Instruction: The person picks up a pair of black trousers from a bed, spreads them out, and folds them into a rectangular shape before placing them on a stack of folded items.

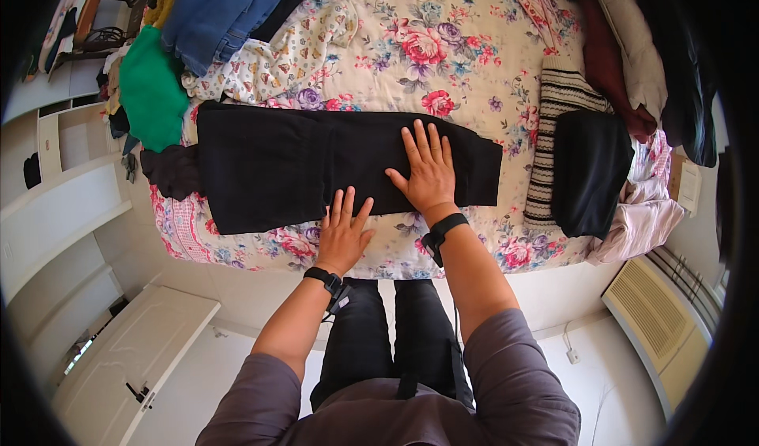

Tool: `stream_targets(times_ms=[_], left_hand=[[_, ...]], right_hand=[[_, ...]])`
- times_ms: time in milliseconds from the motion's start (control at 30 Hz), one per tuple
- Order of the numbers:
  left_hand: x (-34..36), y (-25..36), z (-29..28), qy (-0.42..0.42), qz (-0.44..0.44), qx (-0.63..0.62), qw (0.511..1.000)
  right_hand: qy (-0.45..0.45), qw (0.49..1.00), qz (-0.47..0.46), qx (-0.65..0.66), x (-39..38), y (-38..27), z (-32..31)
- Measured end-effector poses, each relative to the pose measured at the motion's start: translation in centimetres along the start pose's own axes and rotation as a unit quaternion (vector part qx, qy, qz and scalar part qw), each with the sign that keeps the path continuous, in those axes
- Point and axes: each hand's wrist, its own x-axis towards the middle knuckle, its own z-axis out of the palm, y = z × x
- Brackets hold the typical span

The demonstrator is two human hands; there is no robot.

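My R hand point(431, 168), spread wide, lay on folded blk garment point(265, 165) ctr frame, L hand point(343, 239), also spread, at its lower edge, where uneven pushing could've rucked it.

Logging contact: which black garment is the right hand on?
The long black garment lying flat, centre; the folded black garment on striped knitwear, at right, is untouched.

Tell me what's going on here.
A person is standing at a flower-patterned bedspread with both hands on a long black garment laid flat across it. The right hand rests flat on the garment, while the left hand has its fingertips over the near edge. Neither grips anything. To the left are a green garment and blue jeans; to the right, a striped knit.
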Motion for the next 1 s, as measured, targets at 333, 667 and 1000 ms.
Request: stream_targets(times_ms=[333, 667, 1000], left_hand=[[8.8, 1.8, -2.7, 0.146, -0.039, -0.055, 0.987], [11.4, 0.3, -1.3, 0.140, -0.039, -0.001, 0.989], [10.5, 8.4, -4.7, 0.102, 0.056, -0.310, 0.944]], right_hand=[[0.043, 0.997, 0.037, -0.053, -3.1, 1.7, -4.1], [0.014, 0.999, 0.048, -0.014, -3.8, 5.1, -3.4], [0.215, 0.866, 0.345, 0.290, -8.2, 8.3, -3.3]])
